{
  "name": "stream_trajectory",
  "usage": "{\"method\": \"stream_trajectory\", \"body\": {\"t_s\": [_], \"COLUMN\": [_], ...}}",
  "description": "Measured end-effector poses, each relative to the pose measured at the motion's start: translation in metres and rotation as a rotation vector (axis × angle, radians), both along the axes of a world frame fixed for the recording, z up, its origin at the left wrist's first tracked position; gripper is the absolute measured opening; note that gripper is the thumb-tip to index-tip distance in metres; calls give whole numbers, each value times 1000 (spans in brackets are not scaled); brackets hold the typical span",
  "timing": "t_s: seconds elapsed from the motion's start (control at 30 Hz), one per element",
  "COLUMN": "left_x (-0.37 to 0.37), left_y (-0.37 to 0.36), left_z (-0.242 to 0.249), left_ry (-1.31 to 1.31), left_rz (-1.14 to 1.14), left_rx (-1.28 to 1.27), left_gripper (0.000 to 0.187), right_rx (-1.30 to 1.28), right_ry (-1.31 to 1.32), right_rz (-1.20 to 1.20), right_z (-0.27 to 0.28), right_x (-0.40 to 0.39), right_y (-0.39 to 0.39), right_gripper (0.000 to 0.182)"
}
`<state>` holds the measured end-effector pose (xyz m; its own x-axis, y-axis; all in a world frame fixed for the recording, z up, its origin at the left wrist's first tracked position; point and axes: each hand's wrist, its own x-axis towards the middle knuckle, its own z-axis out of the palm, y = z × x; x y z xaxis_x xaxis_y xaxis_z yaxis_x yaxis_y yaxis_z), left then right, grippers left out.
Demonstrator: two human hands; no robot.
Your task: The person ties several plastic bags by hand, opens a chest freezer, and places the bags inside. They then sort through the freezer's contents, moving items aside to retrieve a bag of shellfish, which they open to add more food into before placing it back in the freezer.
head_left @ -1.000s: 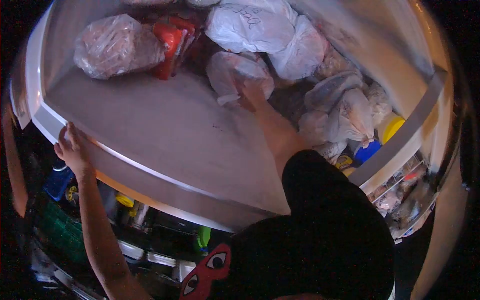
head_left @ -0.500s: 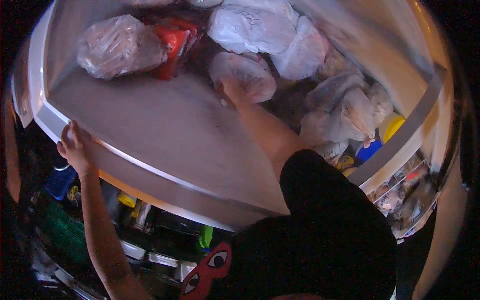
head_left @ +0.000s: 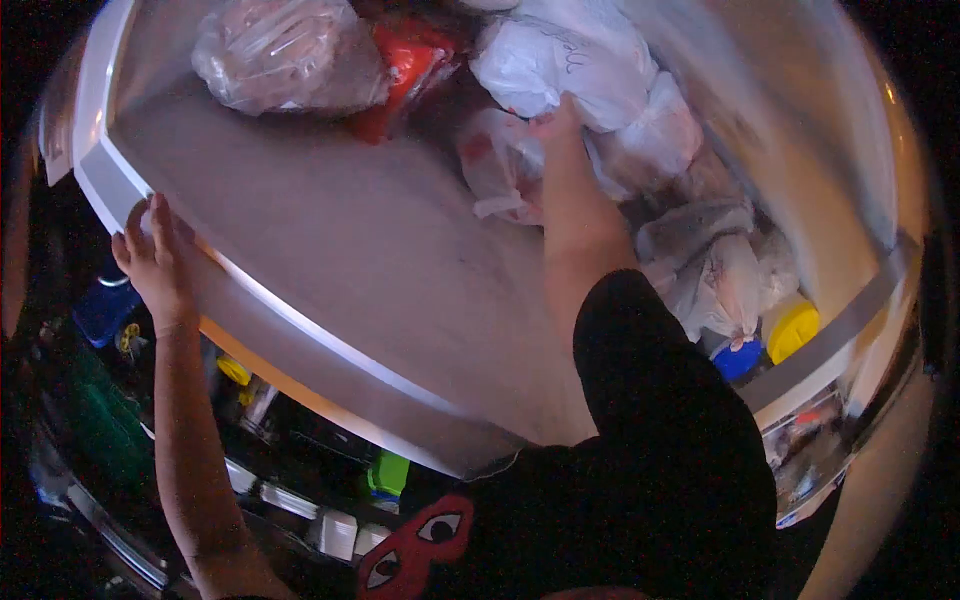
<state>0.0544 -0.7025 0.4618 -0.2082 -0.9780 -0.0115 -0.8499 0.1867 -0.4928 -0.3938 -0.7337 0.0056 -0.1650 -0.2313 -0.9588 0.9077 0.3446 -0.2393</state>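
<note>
Several fingers of the left hand (head_left: 158, 262) lie spread on the freezer rim (head_left: 300, 313); the right hand (head_left: 558, 124) touches the white bag (head_left: 520, 70) inside, just beyond a clear bag (head_left: 490, 152), but I cannot tell whether its fingers grip it.

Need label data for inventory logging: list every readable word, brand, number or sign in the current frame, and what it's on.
Nothing reads for certain.
White bag by the right hand: dark handwriting, too blurred to quote.
Red package: no legible text.
Packages in the side basket: too small and blurred.
</note>
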Motion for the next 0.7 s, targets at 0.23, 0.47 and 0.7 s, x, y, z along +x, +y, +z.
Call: {"method": "stream_trajectory", "body": {"t_s": [0.23, 0.47, 0.7], "left_x": [1, -3, -30], "left_y": [2, 3, 3], "left_z": [2, 1, 6], "left_ry": [29, 77, 121], "left_rz": [-28, -14, 204], "left_rx": [2, -28, -22], "left_gripper": [47, 45, 39], "right_rx": [107, 233, 48], "right_ry": [999, 1028, 1156], "right_rz": [1205, 1485, 1749], "right_z": [23, 57, 36], "right_x": [-2, 2, -22], "right_y": [-8, -12, 3], "right_gripper": [48, 70, 58]}}
